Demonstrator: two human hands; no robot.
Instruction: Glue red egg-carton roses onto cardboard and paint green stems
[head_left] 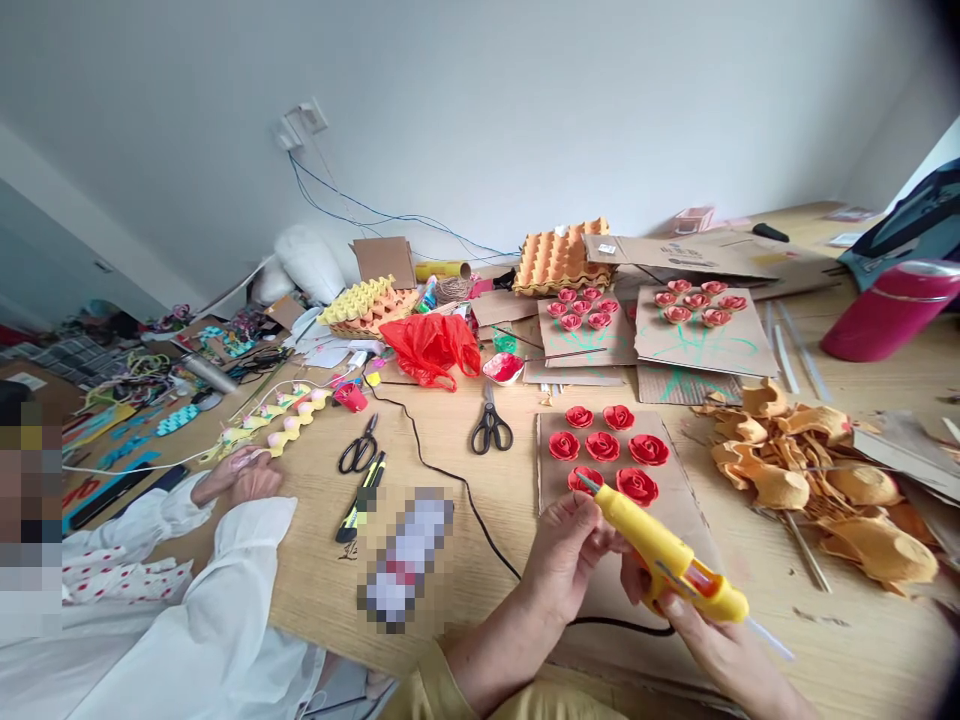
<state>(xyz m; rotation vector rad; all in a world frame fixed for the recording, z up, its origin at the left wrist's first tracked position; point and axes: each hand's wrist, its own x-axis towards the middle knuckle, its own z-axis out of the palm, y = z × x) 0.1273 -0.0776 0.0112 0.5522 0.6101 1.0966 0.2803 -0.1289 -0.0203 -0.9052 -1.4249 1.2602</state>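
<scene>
Glue gun (671, 550) gripped beside red roses (602, 446)

The right hand (701, 640) is closed around the handle of the yellow glue gun, whose nozzle points forward and to the left, next to the other hand; a translucent glue stick (771, 638) juts from its back end. The left hand (566, 550) is just beside the nozzle, thumb and fingers drawn together; whether they pinch anything small cannot be told. Directly in front of both hands, seven red roses sit on a cardboard sheet (679, 503), one of the nearest partly covered by the nozzle.

Farther ahead of the hands, two more cardboard pieces (742, 345) bear roses and green lines. To the hands' right, torn orange carton pieces (874, 545) lie heaped on the counter (765, 650). To their left are a black cable (466, 483), two pairs of black-handled scissors (490, 415) and a yellow-and-black cutter (362, 500). Well to the left, a co-worker in white sleeves (247, 535) has both hands close together at a yellow carton strip (281, 432).
</scene>
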